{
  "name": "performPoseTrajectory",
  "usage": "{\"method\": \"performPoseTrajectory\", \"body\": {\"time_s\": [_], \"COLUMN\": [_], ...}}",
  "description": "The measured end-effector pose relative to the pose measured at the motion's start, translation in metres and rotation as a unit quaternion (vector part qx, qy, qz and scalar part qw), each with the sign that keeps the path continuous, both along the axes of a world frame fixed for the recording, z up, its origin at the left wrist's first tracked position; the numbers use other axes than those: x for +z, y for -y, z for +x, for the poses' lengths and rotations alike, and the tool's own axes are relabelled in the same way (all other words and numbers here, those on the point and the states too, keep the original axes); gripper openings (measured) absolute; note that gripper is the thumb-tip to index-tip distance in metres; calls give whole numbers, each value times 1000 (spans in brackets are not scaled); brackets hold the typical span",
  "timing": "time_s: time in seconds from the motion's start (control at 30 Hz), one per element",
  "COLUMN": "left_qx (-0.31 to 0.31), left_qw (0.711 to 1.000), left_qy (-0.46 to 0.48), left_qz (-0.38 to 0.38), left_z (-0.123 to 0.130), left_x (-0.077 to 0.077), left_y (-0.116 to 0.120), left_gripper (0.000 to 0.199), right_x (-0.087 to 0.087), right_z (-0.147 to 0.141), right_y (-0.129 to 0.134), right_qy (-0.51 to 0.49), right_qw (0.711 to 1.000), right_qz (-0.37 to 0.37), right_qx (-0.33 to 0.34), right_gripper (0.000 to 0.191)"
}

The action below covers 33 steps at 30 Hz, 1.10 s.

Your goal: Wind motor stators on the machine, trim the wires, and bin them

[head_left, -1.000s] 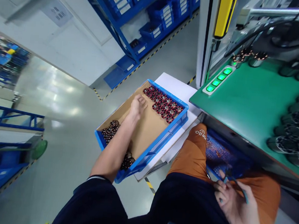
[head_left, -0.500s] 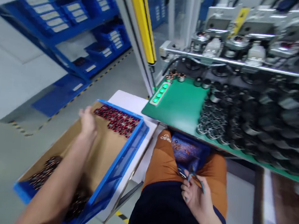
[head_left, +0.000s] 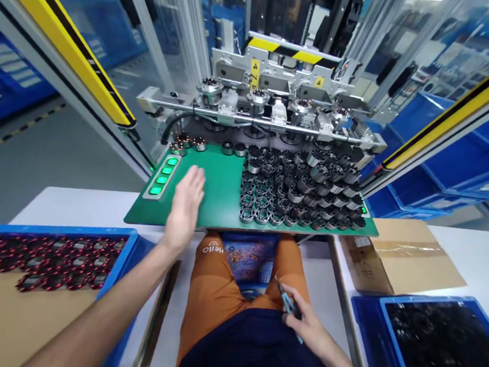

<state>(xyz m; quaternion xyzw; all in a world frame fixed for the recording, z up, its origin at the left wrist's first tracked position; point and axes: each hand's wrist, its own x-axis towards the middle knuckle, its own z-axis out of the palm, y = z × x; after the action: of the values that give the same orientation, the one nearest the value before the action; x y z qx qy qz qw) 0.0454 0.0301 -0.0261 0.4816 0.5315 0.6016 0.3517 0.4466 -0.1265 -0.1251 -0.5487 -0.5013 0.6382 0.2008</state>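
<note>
My left hand (head_left: pixel 185 207) is over the left part of the green work plate (head_left: pixel 220 190), fingers extended and nothing in it. Just left of it is a panel of green-lit buttons (head_left: pixel 163 177). Behind it, copper-wound stators (head_left: pixel 199 144) stand at the plate's back left. My right hand (head_left: pixel 303 320) is over my lap, its fingers wrapped round small blue-handled cutters (head_left: pixel 288 301). Rows of dark unwound stator cores (head_left: pixel 295 193), some stacked, cover the right part of the plate.
A machine with a metal bar (head_left: pixel 259 118) spans the plate's back, between yellow posts. At left, a blue crate (head_left: pixel 130 248) holds red-wound stators. At right are a cardboard box (head_left: pixel 410 249) and a blue bin (head_left: pixel 400 357) of dark parts. A blue container (head_left: pixel 249 258) is between my knees.
The view has turned right toward the machine. My left hand has moved from above the crate to the green plate. My right hand still holds the cutters over my lap.
</note>
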Motion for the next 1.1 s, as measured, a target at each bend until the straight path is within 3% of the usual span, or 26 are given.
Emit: {"method": "performPoseTrajectory", "body": {"time_s": [0.07,0.13,0.2,0.4,0.5,0.67,0.83,0.97,1.1], "left_qx": [-10,-14,-21,-40,-36,-37,-46,-33,-50], "left_qw": [986,978,977,983,987,990,989,990,989], "left_qy": [149,188,186,146,122,105,104,91,54], "left_qz": [-69,-94,-99,-108,-97,-81,-93,-104,-126], "left_z": [27,48,63,81,84,85,78,61,10], "left_x": [6,13,16,11,11,12,14,21,14], "left_y": [-45,-79,-100,-108,-109,-112,-114,-110,-88], "left_gripper": [94,99,101,95,89,80,81,93,106], "right_x": [-1,-1,-4,-24,-21,7,24,52,95], "right_z": [8,10,9,-5,-11,-18,-7,38,109], "right_y": [-1,1,8,25,20,2,-7,-9,-12], "right_qy": [10,10,-2,-30,-36,-23,-5,7,80], "right_qw": [1000,1000,1000,998,997,997,998,999,995], "right_qz": [1,-7,-17,-58,-64,-67,-53,-35,54], "right_qx": [-4,-3,0,-21,-5,38,15,14,-5], "right_gripper": [87,87,88,87,87,88,84,86,82]}}
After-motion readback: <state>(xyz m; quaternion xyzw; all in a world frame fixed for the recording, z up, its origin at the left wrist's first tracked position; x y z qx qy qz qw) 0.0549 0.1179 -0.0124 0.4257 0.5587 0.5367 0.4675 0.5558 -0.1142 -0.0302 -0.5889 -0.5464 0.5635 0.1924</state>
